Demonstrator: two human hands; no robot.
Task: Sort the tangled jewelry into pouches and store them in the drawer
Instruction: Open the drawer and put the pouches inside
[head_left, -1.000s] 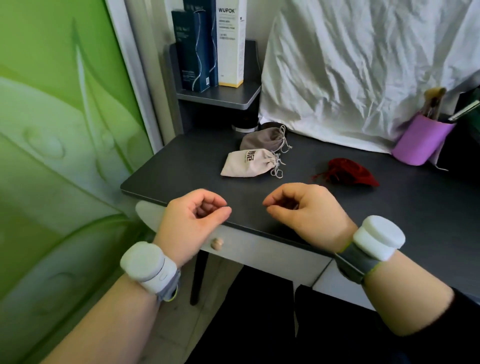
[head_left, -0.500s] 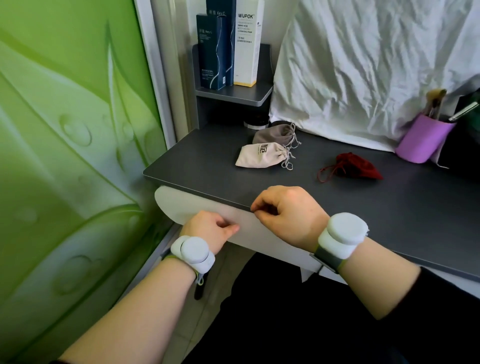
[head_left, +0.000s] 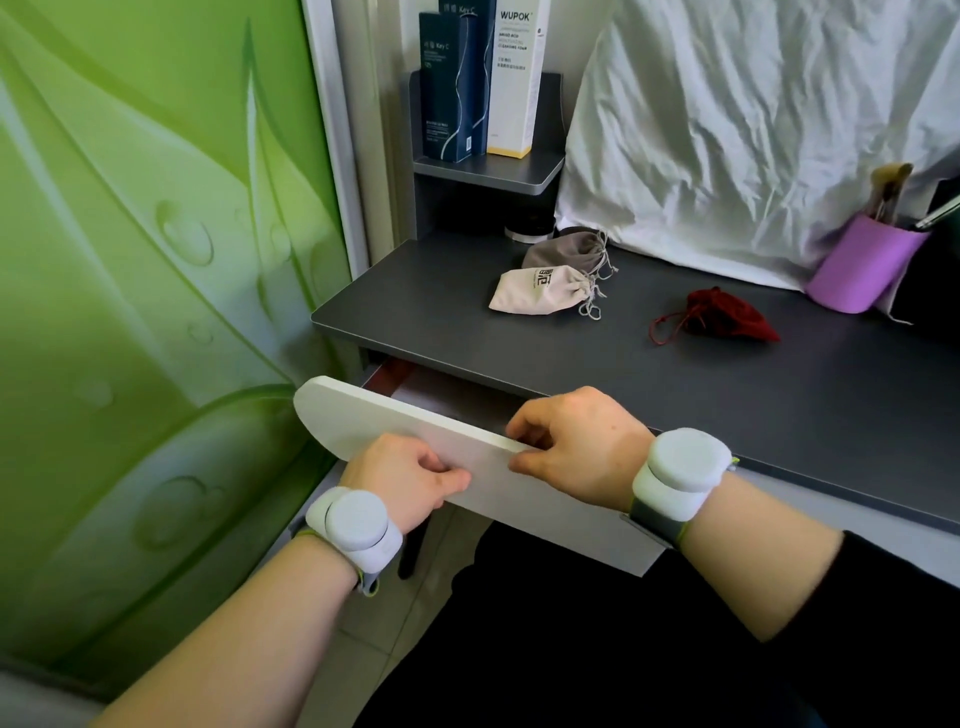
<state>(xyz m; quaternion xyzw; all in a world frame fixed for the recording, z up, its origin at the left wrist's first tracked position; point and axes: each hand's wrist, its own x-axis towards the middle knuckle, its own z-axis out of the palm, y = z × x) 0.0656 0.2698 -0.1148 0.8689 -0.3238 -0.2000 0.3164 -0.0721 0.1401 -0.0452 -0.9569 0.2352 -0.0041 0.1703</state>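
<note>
A white drawer front (head_left: 363, 415) stands pulled partly out from under the dark grey desk (head_left: 441, 322). My left hand (head_left: 405, 480) grips the front low down, where the knob was; the knob is hidden. My right hand (head_left: 576, 447) curls its fingers over the front's top edge. Three drawstring pouches lie on the desk: a beige pouch (head_left: 543, 291), a grey pouch (head_left: 563, 249) behind it, and a red pouch (head_left: 724, 317) to the right. The drawer's inside is mostly hidden.
A green panel (head_left: 156, 312) stands close on the left. A small shelf (head_left: 488, 171) holds tall boxes at the back. Crumpled white cloth (head_left: 753, 130) hangs behind the desk, and a purple cup (head_left: 862, 267) with brushes sits at the right.
Both hands dropped from above the desk edge to the drawer front and took hold of it. The drawer has slid out toward me, opening a gap under the desk.
</note>
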